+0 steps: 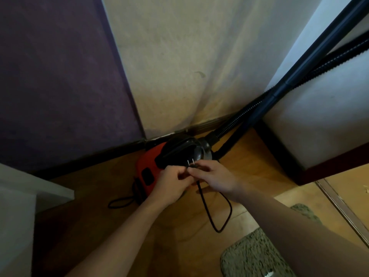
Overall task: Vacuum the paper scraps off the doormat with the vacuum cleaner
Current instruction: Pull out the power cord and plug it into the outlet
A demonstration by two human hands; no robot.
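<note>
Vacuum cleaner (151,166) not powered yet: your right hand (213,176) pinches the plug (192,166), left hand (169,184) grips the cord (207,214). Doormat (253,254) at lower right still needs vacuuming.

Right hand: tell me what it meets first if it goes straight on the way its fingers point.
Probably the left hand, close ahead of the right hand, which pinches the black power plug; below lies the red-and-black canister vacuum cleaner. Depth is unclear.

Our two hands meet — both arms reach forward and down.
Left hand (171,184) and right hand (216,176) curl fingers, pinching the plug (192,165).
</note>
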